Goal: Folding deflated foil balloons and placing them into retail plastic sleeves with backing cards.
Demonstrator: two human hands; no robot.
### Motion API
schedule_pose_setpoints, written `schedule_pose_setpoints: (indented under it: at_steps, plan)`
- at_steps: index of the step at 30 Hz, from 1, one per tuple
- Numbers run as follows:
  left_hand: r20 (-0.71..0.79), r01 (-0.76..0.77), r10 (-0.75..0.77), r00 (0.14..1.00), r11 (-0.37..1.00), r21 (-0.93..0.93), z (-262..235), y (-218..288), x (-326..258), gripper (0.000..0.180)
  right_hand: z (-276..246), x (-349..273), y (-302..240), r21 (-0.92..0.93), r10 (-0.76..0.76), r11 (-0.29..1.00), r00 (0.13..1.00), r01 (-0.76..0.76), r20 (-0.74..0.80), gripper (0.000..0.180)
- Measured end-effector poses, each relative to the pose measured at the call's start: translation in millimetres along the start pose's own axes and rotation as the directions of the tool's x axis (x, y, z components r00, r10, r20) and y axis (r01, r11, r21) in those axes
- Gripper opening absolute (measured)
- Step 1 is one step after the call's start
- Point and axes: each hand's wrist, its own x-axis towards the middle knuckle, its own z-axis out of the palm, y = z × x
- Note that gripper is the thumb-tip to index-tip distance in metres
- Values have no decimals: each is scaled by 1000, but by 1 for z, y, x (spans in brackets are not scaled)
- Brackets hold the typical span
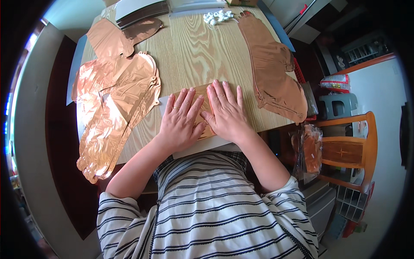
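Observation:
Both my hands lie flat and side by side at the table's near edge, fingers pointing away from me. Under my left hand (183, 116) and my right hand (226, 110) is a folded piece of copper-coloured foil (202, 90), pressed against a white sheet or card (200, 148). My palms cover most of the foil. Neither hand grips anything. To the left lies a loose stack of flat, shiny copper foil balloons (123, 86), with tabs along their edges. More flat copper foil balloons (269, 64) stretch along the right side.
Small white pieces (217, 17) sit in a pile at the far side of the wood-grain table (198, 52). Dark-edged flat sheets (142, 11) are stacked at the far left. On the right, a clear bag with copper foil (311, 146) hangs beside a wooden chair (345, 151).

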Motion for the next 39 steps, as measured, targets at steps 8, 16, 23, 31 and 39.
schedule_pose_setpoints:
  at_steps: [8, 16, 23, 31, 39]
  plan:
    - [-1, 40, -40, 999, 997, 71, 1, 3, -1, 77, 2, 1, 0, 1, 7, 1000, 1000, -7, 27, 76]
    - [37, 106, -116, 993, 974, 202, -18, -14, -31, 83, -3, 2, -3, 49, 20, 999, 999, -22, 44, 78]
    - [152, 234, -251, 956, 964, 124, -47, 6, -37, 92, -1, 3, -2, 49, 10, 999, 999, -12, 43, 78]
    - [75, 162, -168, 983, 984, 77, -9, 43, -35, 92, 0, 4, -1, 32, 4, 999, 1000, -5, 24, 79]
    - [133, 190, -202, 970, 977, 94, -29, 36, -41, 91, 0, 2, -4, 51, 25, 998, 999, -27, 32, 79]
